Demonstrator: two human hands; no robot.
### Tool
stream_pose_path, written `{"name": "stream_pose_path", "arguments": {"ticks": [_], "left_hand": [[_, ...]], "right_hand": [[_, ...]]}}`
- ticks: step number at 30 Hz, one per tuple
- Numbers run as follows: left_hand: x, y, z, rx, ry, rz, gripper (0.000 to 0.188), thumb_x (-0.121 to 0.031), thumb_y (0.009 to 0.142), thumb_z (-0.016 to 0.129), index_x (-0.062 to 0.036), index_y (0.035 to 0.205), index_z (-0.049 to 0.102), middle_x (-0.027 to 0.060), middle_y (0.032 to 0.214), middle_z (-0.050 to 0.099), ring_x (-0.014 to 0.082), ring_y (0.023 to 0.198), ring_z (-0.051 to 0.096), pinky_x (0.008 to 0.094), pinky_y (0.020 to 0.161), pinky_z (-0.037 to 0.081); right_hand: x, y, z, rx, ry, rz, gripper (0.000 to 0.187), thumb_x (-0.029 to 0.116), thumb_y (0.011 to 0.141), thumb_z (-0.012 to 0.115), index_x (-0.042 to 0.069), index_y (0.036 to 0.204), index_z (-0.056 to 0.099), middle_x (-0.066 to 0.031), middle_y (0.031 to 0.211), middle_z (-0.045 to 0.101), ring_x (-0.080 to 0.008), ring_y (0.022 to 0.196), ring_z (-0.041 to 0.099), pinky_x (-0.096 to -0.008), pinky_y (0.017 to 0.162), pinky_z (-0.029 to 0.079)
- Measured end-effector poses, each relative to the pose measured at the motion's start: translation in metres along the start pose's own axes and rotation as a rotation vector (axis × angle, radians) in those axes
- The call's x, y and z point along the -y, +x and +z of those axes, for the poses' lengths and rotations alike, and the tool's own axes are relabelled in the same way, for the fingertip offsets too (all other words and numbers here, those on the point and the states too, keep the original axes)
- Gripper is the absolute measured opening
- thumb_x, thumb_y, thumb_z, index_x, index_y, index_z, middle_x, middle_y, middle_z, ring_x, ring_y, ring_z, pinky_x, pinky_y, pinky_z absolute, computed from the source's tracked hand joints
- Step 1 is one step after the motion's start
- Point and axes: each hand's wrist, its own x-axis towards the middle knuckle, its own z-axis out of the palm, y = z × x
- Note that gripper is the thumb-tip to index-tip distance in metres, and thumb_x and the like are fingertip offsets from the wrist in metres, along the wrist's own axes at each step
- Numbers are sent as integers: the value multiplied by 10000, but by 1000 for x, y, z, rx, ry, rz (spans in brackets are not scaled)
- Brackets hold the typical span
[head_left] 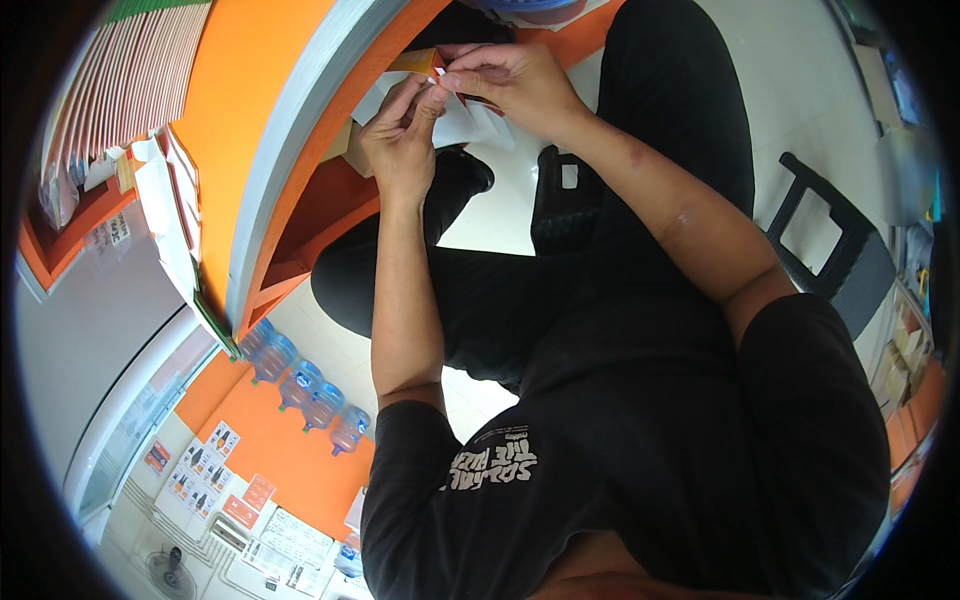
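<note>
Both of my hands meet at the top of the view, over the edge of the orange counter. My left hand [402,140] pinches the lower side of a small orange carton [416,62] with thumb and fingers. From the right, my right hand [515,85] reaches to the same carton, its thumb and fingers closed at the carton's near end. A small white flap or bit of paper shows between the two thumbs. Below and behind the fingers, white sheets or bags [468,126] are partly covered; their exact kind is unclear.
The curved orange counter [240,90] with a grey edge is on my left, holding a stack of folded cartons [125,80]. Orange shelving [325,225] opens beneath it. Black stools [840,245] stand right of and beyond my legs. Large water bottles [310,395] line an orange wall.
</note>
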Motion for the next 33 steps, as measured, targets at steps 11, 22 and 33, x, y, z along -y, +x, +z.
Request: {"name": "stream_pose_path", "arguments": {"ticks": [11,22,33], "left_hand": [[-5,-3,5,-293,-48,-176,279,-150,1002,648,50,1194,682,79,1080,690,153,932,673,290,825,579],[2,-11,13,277,640,146,459,-112,835,798,-31,1259,642,104,1122,710,199,966,700,331,827,571],[15,-6,7,27,355,5,241,-185,917,750,8,1061,765,105,882,755,141,771,689,275,706,535]], "right_hand": [[-28,-6,12,-95,-838,-272,336,197,853,798,64,1070,579,-79,1235,638,-259,1064,656,-370,862,531],[-30,12,-1,-107,130,220,455,491,934,685,75,1110,637,8,885,582,-68,741,556,-282,541,467],[-16,21,-19,-131,-65,78,267,286,995,671,56,1129,696,-55,1255,620,-135,1064,636,-293,908,527]]}}
